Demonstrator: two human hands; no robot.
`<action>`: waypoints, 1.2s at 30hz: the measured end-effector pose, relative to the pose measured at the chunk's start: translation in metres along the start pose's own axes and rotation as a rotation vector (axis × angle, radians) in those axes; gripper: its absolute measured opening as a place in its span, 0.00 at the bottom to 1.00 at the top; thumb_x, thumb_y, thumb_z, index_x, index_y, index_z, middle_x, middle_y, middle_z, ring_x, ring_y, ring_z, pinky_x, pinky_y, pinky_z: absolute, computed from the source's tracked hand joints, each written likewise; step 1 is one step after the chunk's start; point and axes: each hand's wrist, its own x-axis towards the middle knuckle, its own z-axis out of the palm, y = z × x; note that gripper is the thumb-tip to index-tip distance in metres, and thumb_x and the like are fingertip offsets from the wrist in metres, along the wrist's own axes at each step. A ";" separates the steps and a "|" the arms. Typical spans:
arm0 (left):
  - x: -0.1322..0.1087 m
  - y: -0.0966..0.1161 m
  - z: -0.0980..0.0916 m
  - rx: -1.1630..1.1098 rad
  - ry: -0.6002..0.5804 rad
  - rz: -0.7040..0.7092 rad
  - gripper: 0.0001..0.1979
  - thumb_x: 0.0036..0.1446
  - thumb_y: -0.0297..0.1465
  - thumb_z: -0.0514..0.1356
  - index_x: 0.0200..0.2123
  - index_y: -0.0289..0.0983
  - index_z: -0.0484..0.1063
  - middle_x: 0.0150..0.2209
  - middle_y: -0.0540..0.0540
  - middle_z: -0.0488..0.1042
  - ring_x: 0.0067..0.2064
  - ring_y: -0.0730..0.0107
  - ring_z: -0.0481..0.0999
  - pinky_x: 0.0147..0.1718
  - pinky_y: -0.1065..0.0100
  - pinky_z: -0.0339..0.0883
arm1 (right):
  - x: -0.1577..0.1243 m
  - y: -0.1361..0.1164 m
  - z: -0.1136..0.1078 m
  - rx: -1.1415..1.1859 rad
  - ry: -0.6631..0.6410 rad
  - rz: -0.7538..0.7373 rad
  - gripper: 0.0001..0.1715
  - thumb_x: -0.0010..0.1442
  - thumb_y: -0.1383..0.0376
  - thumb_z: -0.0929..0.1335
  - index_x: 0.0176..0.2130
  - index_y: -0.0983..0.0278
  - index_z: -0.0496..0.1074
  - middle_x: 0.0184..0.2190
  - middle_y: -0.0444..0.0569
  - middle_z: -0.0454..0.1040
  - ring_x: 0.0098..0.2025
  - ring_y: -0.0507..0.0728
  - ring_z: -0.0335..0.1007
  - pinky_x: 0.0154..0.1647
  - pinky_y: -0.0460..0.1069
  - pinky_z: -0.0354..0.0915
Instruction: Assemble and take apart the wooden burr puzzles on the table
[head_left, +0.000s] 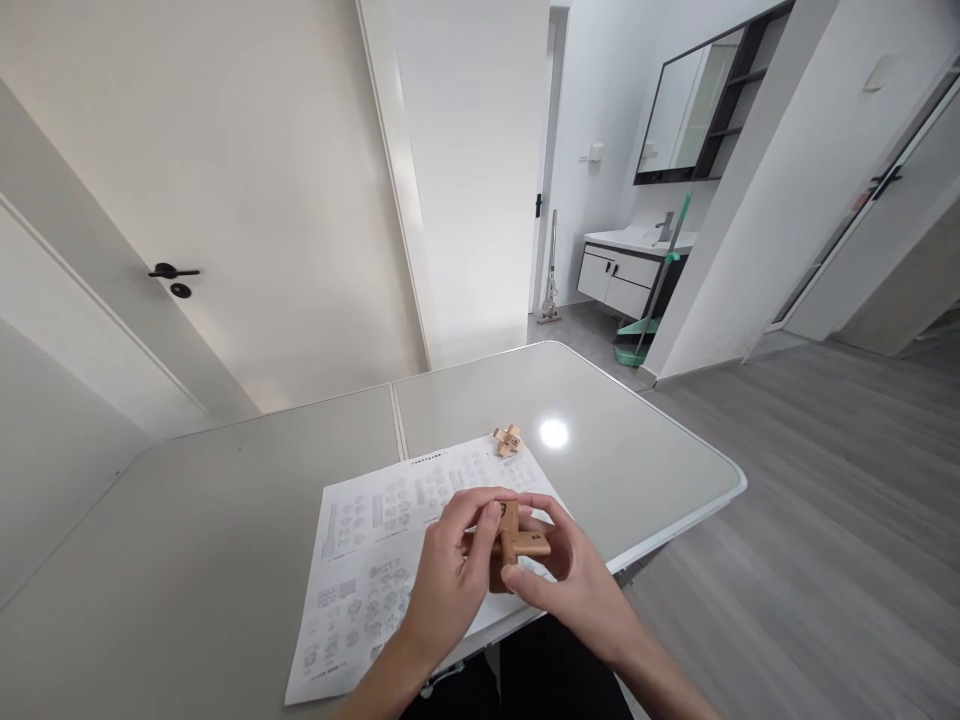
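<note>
Both my hands hold a wooden burr puzzle [514, 541] of crossed light-brown bars, just above the near edge of the table. My left hand [450, 575] curls around its left side, fingers over the top. My right hand [574, 580] pinches its right side with thumb and fingers. Under them lies a printed instruction sheet [367, 570] with rows of small diagrams. A second, smaller assembled wooden puzzle [508, 440] rests on the sheet's far right corner, apart from my hands.
The grey table [225, 520] has a seam down its middle and a rounded right edge [720, 480]. Beyond are a white door with a black handle [172, 272], a bathroom vanity [622, 275] and a green broom with dustpan [637, 340]. Grey wood floor lies to the right.
</note>
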 end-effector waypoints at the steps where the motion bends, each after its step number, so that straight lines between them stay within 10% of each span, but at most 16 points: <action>1: 0.000 0.000 -0.001 0.012 -0.017 0.008 0.17 0.74 0.40 0.51 0.57 0.47 0.74 0.52 0.46 0.81 0.48 0.60 0.82 0.45 0.64 0.77 | 0.000 -0.001 -0.001 0.009 -0.010 0.003 0.35 0.55 0.56 0.78 0.56 0.55 0.63 0.46 0.50 0.79 0.43 0.61 0.78 0.52 0.59 0.71; 8: -0.004 -0.004 -0.025 0.170 -0.238 0.019 0.22 0.71 0.36 0.54 0.66 0.51 0.65 0.61 0.47 0.75 0.61 0.56 0.75 0.62 0.53 0.67 | -0.003 0.000 -0.016 0.007 0.022 0.118 0.36 0.55 0.47 0.77 0.56 0.57 0.67 0.39 0.48 0.78 0.44 0.62 0.74 0.47 0.55 0.67; 16: -0.011 -0.020 -0.029 0.362 -0.318 -0.031 0.57 0.43 0.41 0.76 0.72 0.52 0.50 0.71 0.43 0.60 0.68 0.41 0.63 0.64 0.42 0.63 | 0.001 0.011 -0.017 -0.043 0.066 0.222 0.36 0.55 0.42 0.75 0.55 0.56 0.71 0.39 0.48 0.79 0.52 0.65 0.71 0.58 0.60 0.60; 28: -0.007 -0.036 -0.035 0.319 -0.111 -0.040 0.41 0.48 0.36 0.72 0.64 0.47 0.61 0.60 0.42 0.72 0.58 0.47 0.73 0.59 0.44 0.68 | 0.012 0.007 -0.005 -0.187 -0.072 0.097 0.31 0.67 0.39 0.64 0.56 0.56 0.67 0.44 0.49 0.80 0.47 0.62 0.78 0.57 0.59 0.66; 36: -0.007 -0.047 -0.054 0.132 -0.259 -0.128 0.36 0.50 0.37 0.72 0.62 0.48 0.67 0.58 0.43 0.75 0.60 0.47 0.73 0.61 0.45 0.66 | 0.023 0.022 -0.011 -0.704 -0.084 -0.234 0.19 0.73 0.53 0.62 0.36 0.60 0.73 0.31 0.47 0.77 0.33 0.57 0.72 0.35 0.49 0.65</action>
